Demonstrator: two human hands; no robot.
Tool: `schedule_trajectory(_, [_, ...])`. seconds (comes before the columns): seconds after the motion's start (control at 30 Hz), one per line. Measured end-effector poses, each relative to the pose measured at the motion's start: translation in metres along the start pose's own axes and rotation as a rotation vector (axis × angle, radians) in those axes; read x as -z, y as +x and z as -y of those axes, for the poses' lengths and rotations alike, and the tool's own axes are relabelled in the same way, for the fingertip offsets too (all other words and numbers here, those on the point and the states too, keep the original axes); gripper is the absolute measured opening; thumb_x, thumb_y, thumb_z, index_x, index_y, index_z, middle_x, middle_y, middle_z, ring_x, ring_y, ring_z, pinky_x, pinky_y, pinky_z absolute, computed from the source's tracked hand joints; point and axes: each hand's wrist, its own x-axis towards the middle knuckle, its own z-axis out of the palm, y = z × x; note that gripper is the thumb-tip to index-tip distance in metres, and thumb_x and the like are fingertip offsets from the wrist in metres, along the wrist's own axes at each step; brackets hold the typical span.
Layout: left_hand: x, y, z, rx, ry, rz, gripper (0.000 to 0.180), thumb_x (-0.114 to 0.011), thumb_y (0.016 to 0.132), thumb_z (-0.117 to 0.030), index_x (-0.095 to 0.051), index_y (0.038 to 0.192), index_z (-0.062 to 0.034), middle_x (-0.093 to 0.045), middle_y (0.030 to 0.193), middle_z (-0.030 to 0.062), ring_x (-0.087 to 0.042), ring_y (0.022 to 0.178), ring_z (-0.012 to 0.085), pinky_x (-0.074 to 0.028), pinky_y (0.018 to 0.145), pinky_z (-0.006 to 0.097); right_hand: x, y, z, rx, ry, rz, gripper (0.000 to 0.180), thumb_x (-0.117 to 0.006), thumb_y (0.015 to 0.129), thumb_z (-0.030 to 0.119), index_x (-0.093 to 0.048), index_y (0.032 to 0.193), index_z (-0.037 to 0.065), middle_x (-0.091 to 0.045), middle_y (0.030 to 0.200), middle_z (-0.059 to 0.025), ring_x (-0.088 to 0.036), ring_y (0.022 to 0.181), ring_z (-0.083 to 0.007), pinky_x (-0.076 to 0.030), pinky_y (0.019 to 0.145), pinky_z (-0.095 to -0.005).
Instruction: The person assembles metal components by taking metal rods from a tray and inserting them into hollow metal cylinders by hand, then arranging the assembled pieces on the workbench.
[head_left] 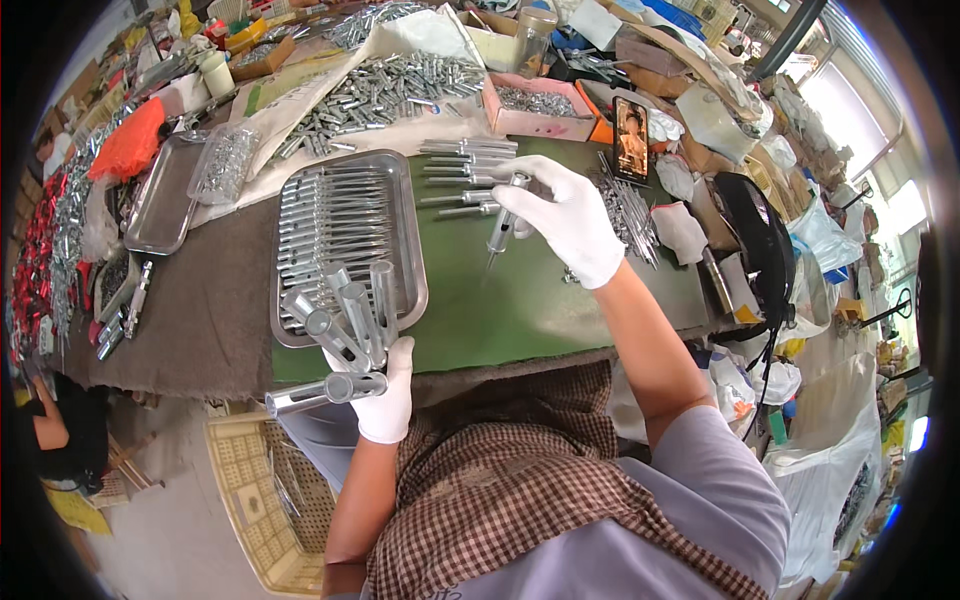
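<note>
My left hand (385, 400) in a white glove grips a bundle of short silver metal tubes (340, 320) over the steel tray (415, 260) on the green counter (540, 310). My right hand (570, 220) pinches one thin metal tube with a pointed tip (503, 222) above the counter. I think I am gathering pieces; next this one must go carefully into the bundle.

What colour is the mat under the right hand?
Green; the mat shows in the head view, below the white-gloved right hand.
</note>
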Motion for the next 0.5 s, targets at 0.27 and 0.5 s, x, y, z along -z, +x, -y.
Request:
schedule_trajectory(0.27, [0.001, -0.001, -0.002, 0.028, 0.001, 0.019, 0.028, -0.064, 0.083, -0.001, -0.047, 0.104, -0.0074, -0.046, 0.073, -0.0022, -0.039, 0.053, 0.0059, -0.031, 0.044, 0.022, 0.006, 0.002, -0.019, 0.178, -0.152, 0.058, 0.031, -0.057, 0.091, 0.027, -0.062, 0.106, 0.001, -0.062, 0.088, -0.0105, -0.062, 0.07, -0.0147, -0.052, 0.068, -0.0281])
schedule_trajectory(0.5, [0.0, -0.001, -0.002, 0.031, -0.03, -0.018, 0.029, -0.065, 0.082, -0.001, -0.048, 0.104, -0.0077, -0.047, 0.074, -0.0018, -0.04, 0.054, 0.0059, -0.032, 0.045, 0.022, 0.0, -0.005, -0.005, -0.065, 0.128, 0.134, 0.028, -0.057, 0.092, 0.022, -0.058, 0.107, -0.001, -0.062, 0.087, -0.0082, -0.061, 0.067, -0.0117, -0.053, 0.061, -0.0266])
